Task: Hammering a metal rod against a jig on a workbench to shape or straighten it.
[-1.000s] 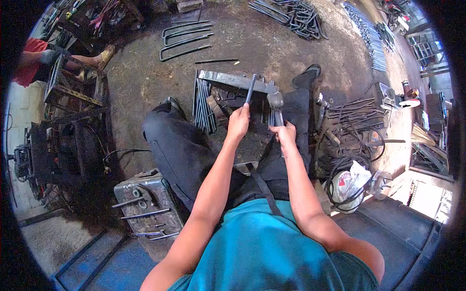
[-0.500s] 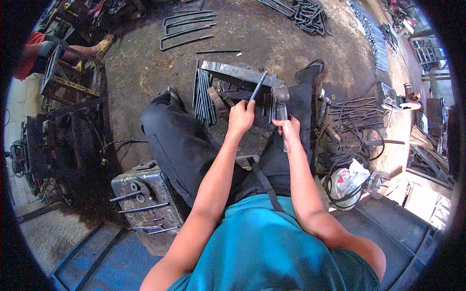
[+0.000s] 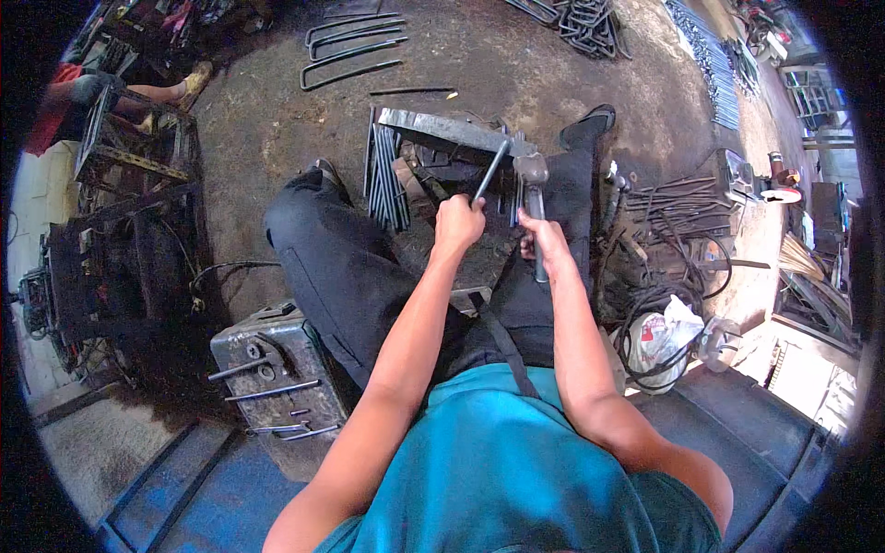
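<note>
My left hand [image 3: 459, 222] is closed round the lower end of a short grey metal rod [image 3: 494, 168]. The rod slants up to the right, its upper end by the right part of a thick flat steel block [image 3: 433, 127]. Closed on the handle of a hammer [image 3: 536, 205], my right hand [image 3: 546, 241] sits to the right of the rod. The hammer's head points away from me, near the block's right end. Beneath the block's left part lies a bundle of straight rods [image 3: 385, 184] on the floor, beside a brick-like piece [image 3: 408, 177].
U-shaped bent rods [image 3: 350, 72] lie on the floor ahead, with a heap of bent rods [image 3: 588, 28] farther right. A metal box [image 3: 277, 369] bearing loose rods stands by my left leg. Cables and a white plastic bag [image 3: 664, 341] are at right. Another person's leg [image 3: 161, 94] shows far left.
My left hand has come slightly nearer, and the rod's upper end has shifted a little right. My right hand's fingers have changed their hold slightly on the hammer's handle.
</note>
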A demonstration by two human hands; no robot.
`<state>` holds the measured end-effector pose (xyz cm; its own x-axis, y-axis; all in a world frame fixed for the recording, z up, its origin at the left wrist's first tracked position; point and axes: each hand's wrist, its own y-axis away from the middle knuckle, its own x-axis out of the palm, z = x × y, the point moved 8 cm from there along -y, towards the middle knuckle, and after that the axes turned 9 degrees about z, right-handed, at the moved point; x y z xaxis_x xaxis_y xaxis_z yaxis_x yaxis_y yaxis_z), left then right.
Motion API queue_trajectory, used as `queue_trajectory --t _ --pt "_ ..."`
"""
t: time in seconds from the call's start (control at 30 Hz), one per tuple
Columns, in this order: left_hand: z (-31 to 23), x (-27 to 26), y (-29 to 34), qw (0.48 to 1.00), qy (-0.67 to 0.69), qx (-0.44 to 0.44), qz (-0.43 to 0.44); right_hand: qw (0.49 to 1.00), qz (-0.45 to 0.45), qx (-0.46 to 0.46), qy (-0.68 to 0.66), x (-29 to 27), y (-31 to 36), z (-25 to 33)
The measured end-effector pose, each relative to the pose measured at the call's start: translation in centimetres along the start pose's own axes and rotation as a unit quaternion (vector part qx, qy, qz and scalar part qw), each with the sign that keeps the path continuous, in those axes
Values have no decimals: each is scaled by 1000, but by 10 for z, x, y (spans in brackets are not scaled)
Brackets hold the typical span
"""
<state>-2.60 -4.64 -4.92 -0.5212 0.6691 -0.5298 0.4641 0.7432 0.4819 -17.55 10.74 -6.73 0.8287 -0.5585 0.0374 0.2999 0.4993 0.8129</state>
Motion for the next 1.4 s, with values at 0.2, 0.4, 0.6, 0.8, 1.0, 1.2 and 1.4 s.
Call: queue_trajectory --t 0.2,0.4,0.6,0.8,1.0,1.2,1.4 --pt "0 9 5 1000 -9 -16 23 999 -3 -48 19 -7 2 -3" --pt "-3 5 7 999 9 -30 31 981 -74 -67 166 -20 0 -14" --pt "14 18 6 997 -8 -59 43 955 -117 -91 256 -17 -15 -19" --pt "19 7 -1 999 -2 -50 16 953 -106 -115 258 -10 -1 -6" --pt "9 13 -1 999 10 -37 0 974 -20 -214 73 23 37 46" --pt "-11 3 18 999 -21 -41 -16 914 35 -400 -49 61 111 174" --pt "-22 -3 25 998 -46 -38 -10 890 29 -453 -41 60 98 194"
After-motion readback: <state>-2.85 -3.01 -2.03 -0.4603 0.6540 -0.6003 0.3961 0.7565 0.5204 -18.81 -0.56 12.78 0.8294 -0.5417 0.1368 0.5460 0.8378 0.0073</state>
